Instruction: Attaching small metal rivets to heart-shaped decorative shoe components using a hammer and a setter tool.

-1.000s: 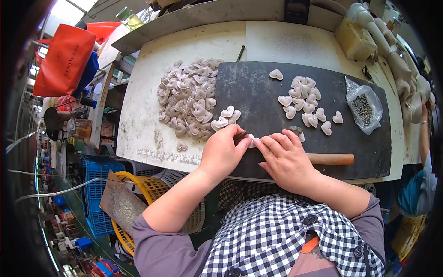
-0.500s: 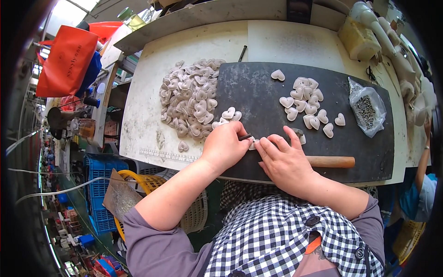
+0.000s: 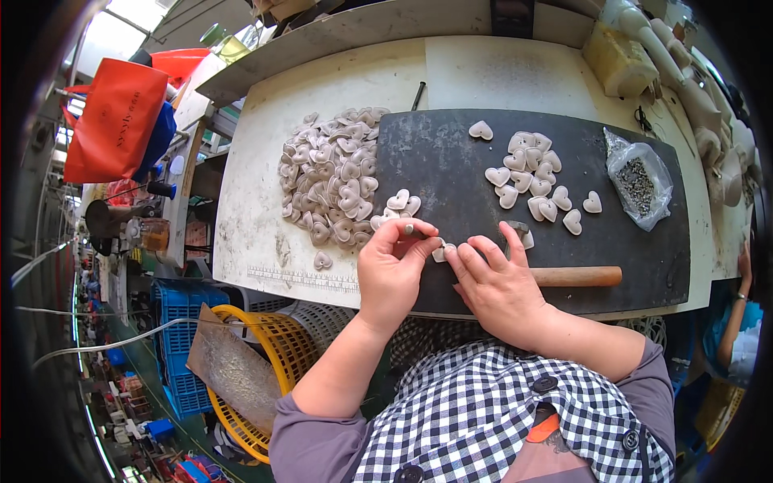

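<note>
1 pale heart (image 3: 439,255) between left hand (image 3: 393,270) and right hand (image 3: 501,283) fingertips (image 3: 453,252)

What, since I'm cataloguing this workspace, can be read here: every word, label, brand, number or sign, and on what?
Red bag: dark printed lettering, which I won't copy out.
Ruler strip on the table: graduation marks, figures too small to read.
Elsewhere: no clearly readable text.

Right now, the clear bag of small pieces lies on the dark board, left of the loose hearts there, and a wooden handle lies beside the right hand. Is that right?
Not quite: the head view shows the clear bag to the right of the loose hearts, not the left. It lies on the dark board, and the wooden handle is beside the right hand.
</note>
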